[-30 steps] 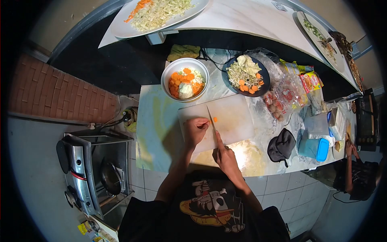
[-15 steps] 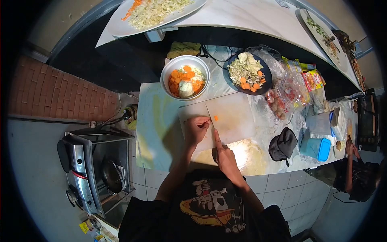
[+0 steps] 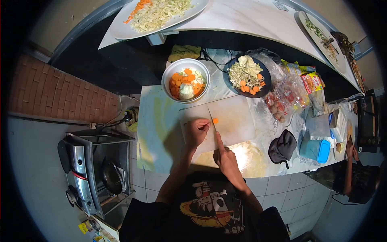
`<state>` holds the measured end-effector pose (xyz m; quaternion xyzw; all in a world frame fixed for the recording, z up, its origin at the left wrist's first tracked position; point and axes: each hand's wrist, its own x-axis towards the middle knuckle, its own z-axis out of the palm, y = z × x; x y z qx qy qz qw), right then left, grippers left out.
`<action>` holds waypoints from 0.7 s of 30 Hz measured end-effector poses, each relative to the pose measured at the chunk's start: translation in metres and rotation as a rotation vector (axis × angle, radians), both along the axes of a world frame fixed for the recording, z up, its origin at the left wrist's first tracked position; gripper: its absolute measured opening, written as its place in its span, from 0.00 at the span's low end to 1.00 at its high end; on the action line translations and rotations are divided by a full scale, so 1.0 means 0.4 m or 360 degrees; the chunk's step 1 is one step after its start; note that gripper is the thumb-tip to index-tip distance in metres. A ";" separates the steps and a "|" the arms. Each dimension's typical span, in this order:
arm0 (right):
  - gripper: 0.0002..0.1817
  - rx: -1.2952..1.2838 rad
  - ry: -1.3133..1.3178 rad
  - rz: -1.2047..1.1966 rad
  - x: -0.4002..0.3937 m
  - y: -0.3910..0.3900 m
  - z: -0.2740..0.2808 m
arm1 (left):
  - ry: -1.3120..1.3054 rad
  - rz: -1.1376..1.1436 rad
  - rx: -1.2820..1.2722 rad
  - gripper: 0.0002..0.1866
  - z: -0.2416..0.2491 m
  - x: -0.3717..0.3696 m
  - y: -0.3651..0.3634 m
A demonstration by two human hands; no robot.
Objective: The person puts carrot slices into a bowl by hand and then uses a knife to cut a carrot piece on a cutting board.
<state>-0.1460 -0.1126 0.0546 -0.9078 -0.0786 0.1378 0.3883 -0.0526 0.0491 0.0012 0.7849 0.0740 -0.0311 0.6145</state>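
A white cutting board (image 3: pixel 238 121) lies on the counter in front of me. My right hand (image 3: pixel 226 158) grips a knife (image 3: pixel 213 119), index finger stretched along it, the blade pointing away over the board. Just left of the blade, my left hand (image 3: pixel 196 132) is closed with its fingers curled and pressed together; what they pinch is hidden. Orange carrot slices (image 3: pixel 215 120) lie against the right side of the blade. Beyond the board stands a pale bowl (image 3: pixel 165 76) with carrot slices, chopped pale vegetable and a whitish lump.
Right of the bowl is a dark plate (image 3: pixel 264 72) of bean sprouts and carrot slices. Plastic bags (image 3: pixel 290 92), a black cap (image 3: pixel 283 146) and a blue-lidded container (image 3: pixel 323 151) line the right side. Another person's hands (image 3: pixel 351 151) show far right. A stove (image 3: pixel 80 173) stands left.
The orange patch beside the blade looks larger and sits slightly nearer the blade. Both hands stay almost in place, and the whole view has shifted a little.
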 end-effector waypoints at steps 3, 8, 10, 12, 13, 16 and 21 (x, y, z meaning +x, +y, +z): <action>0.47 -0.0032 0.0060 -0.0042 0.001 -0.006 0.002 | -0.0036 0.0003 -0.0008 0.08 -0.003 0.000 0.000; 0.46 0.0034 -0.0075 -0.0039 0.001 -0.005 0.000 | -0.0004 0.0019 0.0021 0.08 0.009 -0.002 -0.003; 0.46 0.0039 -0.0050 -0.0032 0.001 -0.003 0.001 | 0.0014 0.0023 0.0004 0.09 0.008 -0.004 -0.003; 0.45 0.0043 -0.0025 -0.0025 0.002 -0.001 0.002 | -0.0002 0.0015 0.0016 0.09 0.014 -0.006 -0.003; 0.45 0.0055 -0.0035 -0.0022 0.003 0.001 0.005 | -0.0003 0.0017 0.0017 0.09 0.009 -0.007 0.000; 0.45 0.0057 -0.0034 -0.0024 0.005 0.003 0.003 | 0.0001 -0.0002 -0.0077 0.09 -0.008 -0.008 0.000; 0.47 0.0120 -0.0103 -0.0079 0.002 0.004 -0.019 | -0.0003 -0.0030 -0.0086 0.10 -0.013 -0.010 0.005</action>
